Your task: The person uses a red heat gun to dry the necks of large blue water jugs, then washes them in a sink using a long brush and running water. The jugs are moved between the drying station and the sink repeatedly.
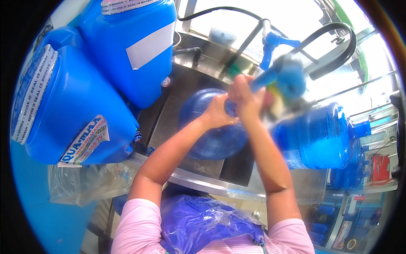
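Observation:
A round blue water bottle (212, 146) stands upright on the metal counter in front of me. My left hand (219, 112) is curled around its neck (229, 108). Just above and to the right, my right hand (245, 98) grips the handle of a blue tool (266, 79), perhaps a brush. Motion blurs the tool's far end, where blue, yellow, red and whitish patches show. Whether any part of it reaches into the bottle's mouth is hidden by my hands.
Two large blue rectangular water containers (79, 104) (142, 38) with sealed caps crowd the left. A blue-handled tap (272, 44) hangs above the counter (171, 127). On the right another blue bottle (317, 139) lies sideways. A clear plastic bag (85, 184) hangs below the left container.

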Motion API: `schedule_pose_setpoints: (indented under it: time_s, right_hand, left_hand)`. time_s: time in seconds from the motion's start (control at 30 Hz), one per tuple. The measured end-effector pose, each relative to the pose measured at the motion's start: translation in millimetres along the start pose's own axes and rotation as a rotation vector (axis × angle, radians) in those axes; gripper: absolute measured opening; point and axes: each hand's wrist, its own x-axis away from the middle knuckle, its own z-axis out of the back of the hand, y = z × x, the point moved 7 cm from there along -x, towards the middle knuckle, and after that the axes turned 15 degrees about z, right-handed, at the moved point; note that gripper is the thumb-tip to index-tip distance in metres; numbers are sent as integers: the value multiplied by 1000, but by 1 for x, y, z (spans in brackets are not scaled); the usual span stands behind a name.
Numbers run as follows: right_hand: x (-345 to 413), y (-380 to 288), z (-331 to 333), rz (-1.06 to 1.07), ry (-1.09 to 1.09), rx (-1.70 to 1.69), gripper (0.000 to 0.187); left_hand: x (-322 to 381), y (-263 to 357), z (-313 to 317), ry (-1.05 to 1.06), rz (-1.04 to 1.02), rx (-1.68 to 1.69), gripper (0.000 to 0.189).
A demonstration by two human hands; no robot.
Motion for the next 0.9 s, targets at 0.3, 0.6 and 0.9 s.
schedule_pose_setpoints:
  time_s: [0.3,0.6,0.9]
  right_hand:
    - [-12,5,-4,-333,-204,8,43]
    - [-7,-7,6,-312,-137,-14,40]
    - [-2,-16,18,-252,-113,-303,42]
  left_hand:
    - [-2,-3,-19,-156,-18,-64,41]
    - [-3,6,-31,-209,-1,-17,40]
    - [-12,-8,-34,-434,159,166,41]
